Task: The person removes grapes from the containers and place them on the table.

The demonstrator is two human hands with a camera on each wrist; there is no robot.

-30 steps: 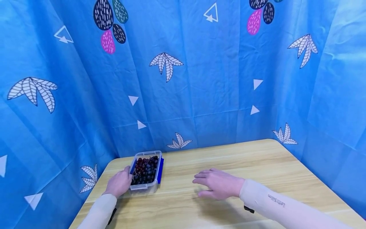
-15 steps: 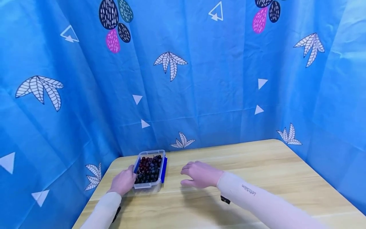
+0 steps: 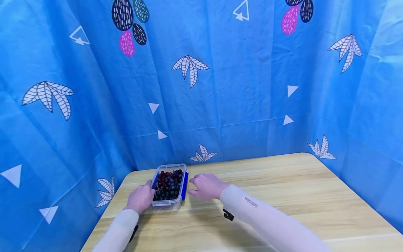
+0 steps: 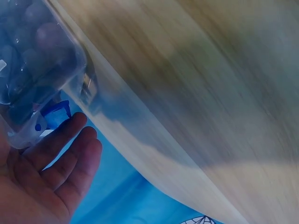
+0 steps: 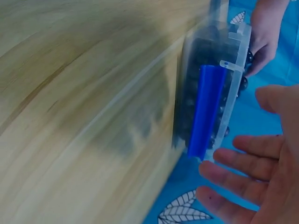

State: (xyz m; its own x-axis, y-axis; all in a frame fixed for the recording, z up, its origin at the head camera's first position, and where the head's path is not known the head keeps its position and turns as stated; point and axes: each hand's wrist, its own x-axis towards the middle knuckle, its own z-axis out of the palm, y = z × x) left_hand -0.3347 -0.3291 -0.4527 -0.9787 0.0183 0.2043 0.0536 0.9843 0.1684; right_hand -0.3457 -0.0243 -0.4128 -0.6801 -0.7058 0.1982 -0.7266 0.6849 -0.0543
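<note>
Box point(image 3: 167, 207) on table point(image 3: 277, 203); curtain point(image 3: 239, 70) behind

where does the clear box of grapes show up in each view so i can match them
Head: the clear box is low, left of centre.
Left wrist: upper left corner, cut off.
Right wrist: right of centre, mostly upper half.
Shared landmark: the wooden table.

Left hand point(image 3: 140, 198), right hand point(image 3: 207, 186) both bare. Left sleeve point(image 3: 117, 231), right sleeve point(image 3: 267, 217): off-white, snug, wrist-length. Dark lettering point(image 3: 251, 202) on right sleeve. Black block point(image 3: 228, 215) under right, black strip point(image 3: 134, 233) under left.
</note>
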